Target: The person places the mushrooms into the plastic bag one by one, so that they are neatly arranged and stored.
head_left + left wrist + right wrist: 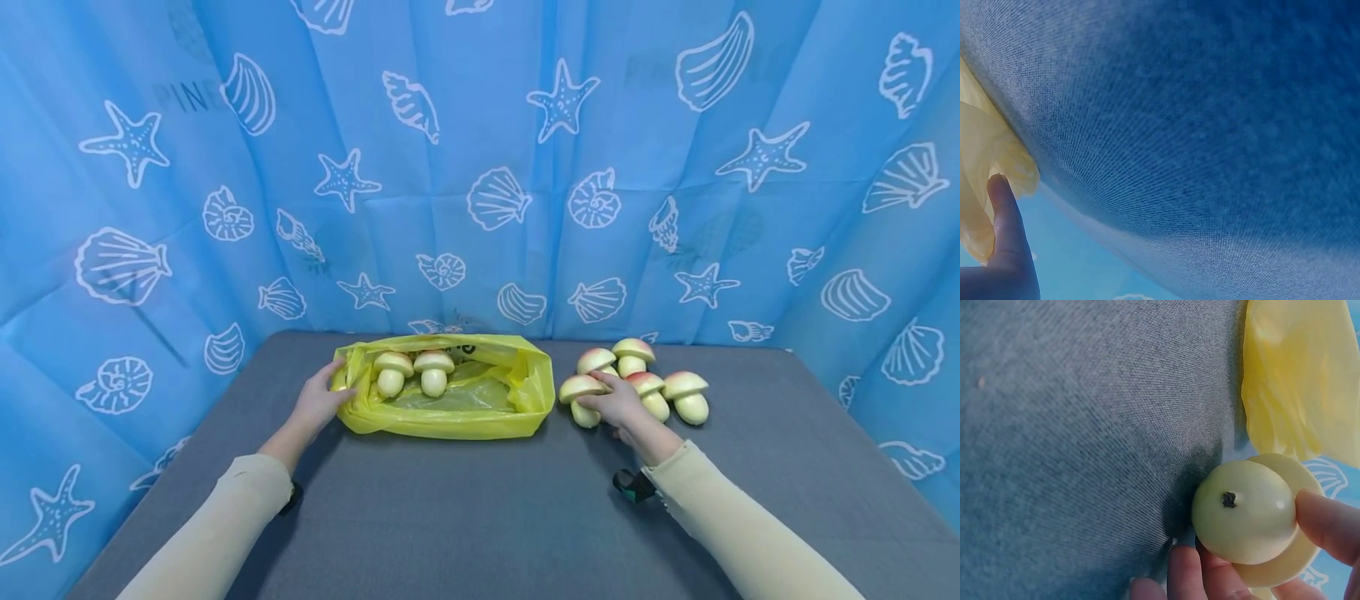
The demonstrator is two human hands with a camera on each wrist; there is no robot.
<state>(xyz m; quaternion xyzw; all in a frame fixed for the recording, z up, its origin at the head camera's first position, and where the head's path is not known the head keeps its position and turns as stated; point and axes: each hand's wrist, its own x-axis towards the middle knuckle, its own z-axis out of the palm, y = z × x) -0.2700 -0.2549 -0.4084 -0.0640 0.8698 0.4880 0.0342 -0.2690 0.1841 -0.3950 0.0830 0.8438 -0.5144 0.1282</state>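
Observation:
A yellow plastic bag (450, 423) lies on its side with its mouth open, two toy mushrooms inside, one a pale-stemmed mushroom (433, 372). At the bag's left end, my left hand (318, 402) grips the plastic; in the left wrist view a finger (1009, 231) lies against the crumpled yellow film. To the right of the bag, my right hand (626, 410) pinches a toy mushroom (1244, 512) between thumb and fingers. Its round stem, with a small dark mark, faces the right wrist camera. Several more mushrooms, with reddish-cream caps, cluster around that hand, including one mushroom (686, 397) at the right.
A dark grey cloth covers the table (465, 517). Behind it hangs a blue curtain (480, 167) printed with white shells and starfish. A dark strap (633, 485) shows beneath the right wrist.

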